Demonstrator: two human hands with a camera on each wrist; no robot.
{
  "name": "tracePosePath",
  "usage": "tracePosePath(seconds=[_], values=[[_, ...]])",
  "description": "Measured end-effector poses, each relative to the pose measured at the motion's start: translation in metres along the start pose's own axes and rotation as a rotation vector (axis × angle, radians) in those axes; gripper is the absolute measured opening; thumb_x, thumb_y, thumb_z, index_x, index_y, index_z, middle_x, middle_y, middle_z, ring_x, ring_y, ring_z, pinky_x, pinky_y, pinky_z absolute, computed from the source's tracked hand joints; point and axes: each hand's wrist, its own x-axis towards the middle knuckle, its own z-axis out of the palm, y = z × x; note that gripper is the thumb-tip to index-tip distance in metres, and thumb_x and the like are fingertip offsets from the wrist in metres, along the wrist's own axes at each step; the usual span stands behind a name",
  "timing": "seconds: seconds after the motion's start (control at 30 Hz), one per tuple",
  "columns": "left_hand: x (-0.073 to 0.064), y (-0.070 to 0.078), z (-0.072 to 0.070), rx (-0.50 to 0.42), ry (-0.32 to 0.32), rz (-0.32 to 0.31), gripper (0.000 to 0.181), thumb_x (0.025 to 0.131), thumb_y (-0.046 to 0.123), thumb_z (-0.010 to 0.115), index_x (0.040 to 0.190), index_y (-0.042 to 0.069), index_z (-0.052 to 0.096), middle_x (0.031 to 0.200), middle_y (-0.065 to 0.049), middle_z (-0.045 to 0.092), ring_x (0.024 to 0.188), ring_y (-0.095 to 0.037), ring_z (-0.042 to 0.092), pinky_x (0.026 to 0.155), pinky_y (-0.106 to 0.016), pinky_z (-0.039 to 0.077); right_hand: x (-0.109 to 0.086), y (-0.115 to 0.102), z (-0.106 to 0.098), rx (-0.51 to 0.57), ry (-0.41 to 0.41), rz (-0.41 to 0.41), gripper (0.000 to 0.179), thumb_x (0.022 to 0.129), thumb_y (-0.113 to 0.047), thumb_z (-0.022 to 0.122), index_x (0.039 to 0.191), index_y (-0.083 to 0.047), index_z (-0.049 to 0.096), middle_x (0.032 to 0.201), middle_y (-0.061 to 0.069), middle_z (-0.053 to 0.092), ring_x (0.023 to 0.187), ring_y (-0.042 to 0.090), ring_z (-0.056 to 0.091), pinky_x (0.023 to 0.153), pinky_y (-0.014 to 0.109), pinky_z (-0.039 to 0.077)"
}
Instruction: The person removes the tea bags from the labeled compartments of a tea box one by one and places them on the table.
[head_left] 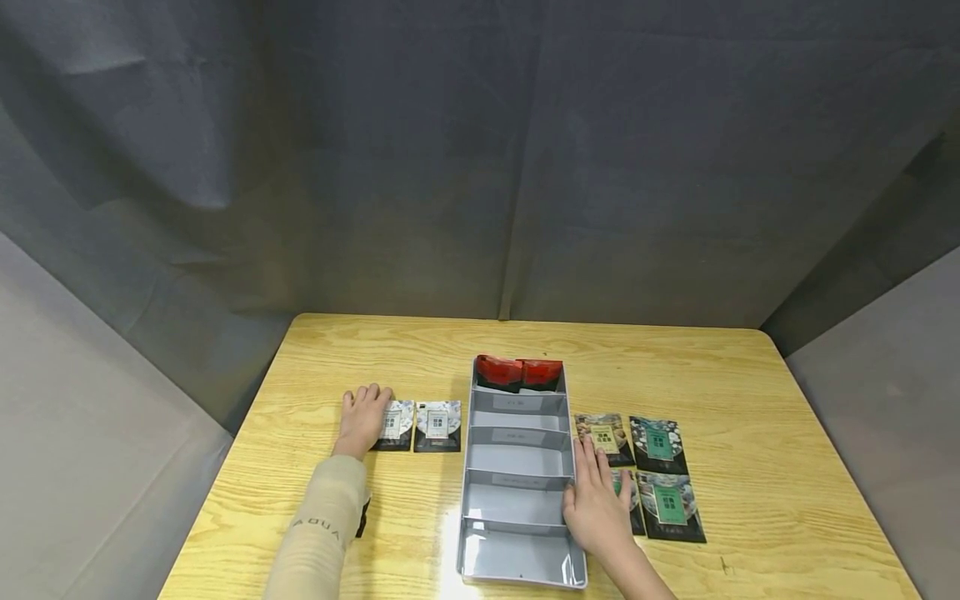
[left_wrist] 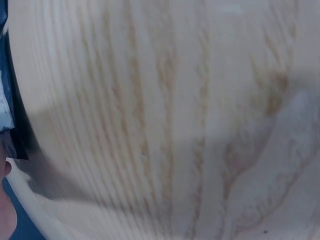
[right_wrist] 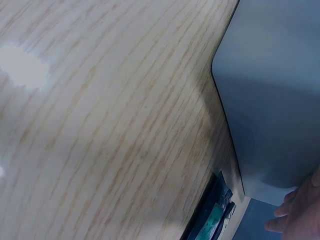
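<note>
My left hand [head_left: 363,419] rests at the left edge of a white-and-black sachet [head_left: 395,425], covering part of it. Its fingers point away from me; the thumb is hidden in the head view. Beside it lies a matching sachet [head_left: 437,426]. With its fingers extended, my right hand [head_left: 597,504] lies along the right side of a grey compartment box [head_left: 517,454], the thumb by the rim. Beneath this hand a green-labelled sachet [head_left: 637,518] is partly covered, and its fingertips reach a yellow-labelled sachet [head_left: 604,437].
Red sachets [head_left: 520,373] stand in the box's far compartment. Two more green-labelled sachets, one upper [head_left: 658,445] and one lower [head_left: 671,507], lie to the right. A dark sachet [head_left: 363,515] shows partly behind the left sleeve. Dark cloth [head_left: 420,167] hangs behind the wooden table [head_left: 765,467].
</note>
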Motion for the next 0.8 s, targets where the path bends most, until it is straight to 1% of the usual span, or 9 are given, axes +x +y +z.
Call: tracePosePath(seconds=[0.07, 0.2, 0.27, 0.4, 0.5, 0.6, 0.8], values=[[0.001, 0.001, -0.001, -0.016, 0.005, -0.012, 0.032, 0.095, 0.013, 0.036, 0.123, 0.015, 0.050, 0.117, -0.009, 0.047, 0.110, -0.029, 0.039, 0.099, -0.053, 0.019, 0.000, 0.000, 0.000, 0.000, -0.001, 0.000, 0.064, 0.089, -0.019, 0.040, 0.146, -0.004, 0.014, 0.152, 0.016, 0.011, 0.136, 0.038, 0.014, 0.102, 0.064, 0.001], [0.006, 0.006, -0.002, -0.056, 0.043, -0.032, 0.031, 0.098, 0.023, 0.036, 0.125, 0.014, 0.047, 0.118, -0.008, 0.047, 0.111, -0.029, 0.039, 0.098, -0.052, 0.019, 0.001, 0.001, 0.001, -0.007, -0.001, 0.002, 0.064, 0.089, -0.020, 0.040, 0.146, -0.004, 0.014, 0.152, 0.016, 0.011, 0.136, 0.039, 0.014, 0.102, 0.065, 0.002], [0.010, 0.011, -0.004, -0.060, 0.059, -0.041, 0.035, 0.098, 0.028, 0.036, 0.128, 0.014, 0.046, 0.121, -0.008, 0.047, 0.113, -0.028, 0.038, 0.098, -0.051, 0.018, 0.001, 0.001, 0.001, -0.011, -0.002, 0.004, 0.064, 0.089, -0.020, 0.039, 0.146, -0.004, 0.014, 0.152, 0.016, 0.011, 0.136, 0.039, 0.014, 0.102, 0.065, 0.002], [0.019, 0.029, -0.014, -0.045, 0.078, -0.043, 0.040, 0.098, 0.031, 0.036, 0.133, 0.013, 0.042, 0.127, -0.008, 0.045, 0.118, -0.028, 0.037, 0.101, -0.051, 0.017, 0.001, 0.000, 0.001, -0.012, 0.001, 0.006, 0.064, 0.089, -0.020, 0.040, 0.146, -0.004, 0.015, 0.151, 0.016, 0.012, 0.136, 0.039, 0.015, 0.102, 0.065, 0.002], [0.025, 0.043, -0.023, -0.032, 0.083, -0.019, 0.042, 0.098, 0.033, 0.036, 0.135, 0.015, 0.040, 0.131, -0.007, 0.042, 0.122, -0.028, 0.035, 0.103, -0.052, 0.016, 0.000, 0.000, 0.001, -0.006, 0.004, 0.005, 0.064, 0.089, -0.019, 0.040, 0.146, -0.004, 0.016, 0.151, 0.017, 0.012, 0.136, 0.039, 0.014, 0.102, 0.064, 0.002], [0.031, 0.058, -0.029, -0.015, 0.083, 0.020, 0.043, 0.097, 0.034, 0.037, 0.136, 0.017, 0.038, 0.134, -0.006, 0.039, 0.125, -0.027, 0.032, 0.104, -0.052, 0.015, 0.000, 0.000, 0.001, -0.009, 0.009, 0.003, 0.064, 0.089, -0.020, 0.040, 0.146, -0.004, 0.017, 0.151, 0.017, 0.013, 0.136, 0.039, 0.014, 0.102, 0.064, 0.002], [0.042, 0.086, -0.038, 0.003, 0.094, 0.118, 0.042, 0.096, 0.032, 0.040, 0.136, 0.018, 0.039, 0.135, -0.005, 0.040, 0.126, -0.026, 0.032, 0.105, -0.051, 0.016, 0.000, 0.001, 0.001, -0.028, 0.024, -0.005, 0.063, 0.089, -0.021, 0.041, 0.146, -0.004, 0.018, 0.151, 0.017, 0.014, 0.136, 0.038, 0.014, 0.102, 0.064, 0.002]])
